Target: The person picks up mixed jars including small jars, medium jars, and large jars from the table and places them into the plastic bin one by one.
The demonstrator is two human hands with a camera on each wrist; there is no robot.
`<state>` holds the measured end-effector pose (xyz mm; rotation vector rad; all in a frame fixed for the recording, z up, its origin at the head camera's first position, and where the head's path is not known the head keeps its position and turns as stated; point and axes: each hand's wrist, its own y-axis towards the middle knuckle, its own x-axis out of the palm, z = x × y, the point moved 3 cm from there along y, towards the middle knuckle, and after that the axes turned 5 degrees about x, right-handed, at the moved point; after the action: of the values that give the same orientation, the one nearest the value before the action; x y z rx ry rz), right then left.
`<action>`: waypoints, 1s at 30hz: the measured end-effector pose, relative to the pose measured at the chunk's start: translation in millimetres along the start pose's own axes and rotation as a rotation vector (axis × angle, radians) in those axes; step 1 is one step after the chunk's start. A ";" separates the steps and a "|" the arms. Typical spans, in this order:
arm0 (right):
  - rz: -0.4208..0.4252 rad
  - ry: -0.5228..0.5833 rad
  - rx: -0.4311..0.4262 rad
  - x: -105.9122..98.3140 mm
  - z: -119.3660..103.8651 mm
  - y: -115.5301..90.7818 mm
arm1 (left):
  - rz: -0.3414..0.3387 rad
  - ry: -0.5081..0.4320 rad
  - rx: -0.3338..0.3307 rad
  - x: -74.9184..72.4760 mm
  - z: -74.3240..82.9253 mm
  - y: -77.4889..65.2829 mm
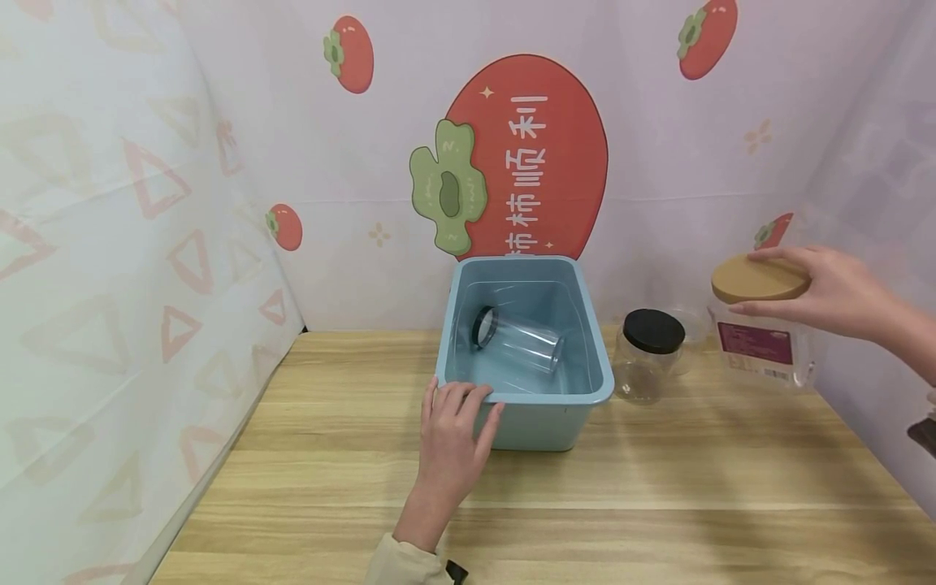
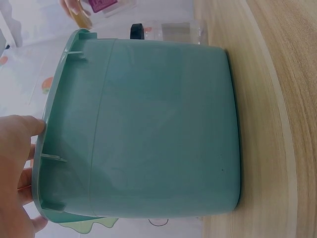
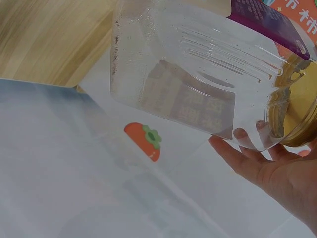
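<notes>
At the near rim of a blue plastic bin, my left hand grips the edge, fingers hooked over it and thumb on the outer side. Inside the bin a clear cylindrical jar with a black lid lies on its side. Over on the right, my right hand holds a clear plastic jar by its tan lid, up off the table. That jar carries a purple label and looks see-through and empty in the right wrist view.
Just right of the bin stands a clear jar with a black lid. Behind it another clear container is partly hidden. The wooden table meets a printed cloth backdrop at the back and sides.
</notes>
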<state>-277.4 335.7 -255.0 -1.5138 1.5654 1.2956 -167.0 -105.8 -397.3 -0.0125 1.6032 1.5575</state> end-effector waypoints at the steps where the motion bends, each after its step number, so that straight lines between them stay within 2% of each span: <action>1: 0.003 -0.006 -0.006 -0.5 -1.0 0.4 | 0.000 0.000 0.000 0.0 -0.1 0.0; 11: -0.009 -0.050 -0.009 -5.0 -15.0 4.8 | 0.007 -0.001 0.005 0.3 -0.4 -0.1; 30: 0.068 -0.044 -0.087 -11.2 -35.7 16.0 | -0.002 0.003 -0.005 0.7 0.2 0.1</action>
<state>-283.6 305.2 -228.7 -1.4859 1.5633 1.4427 -167.3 -105.3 -397.6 -0.0189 1.6006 1.5611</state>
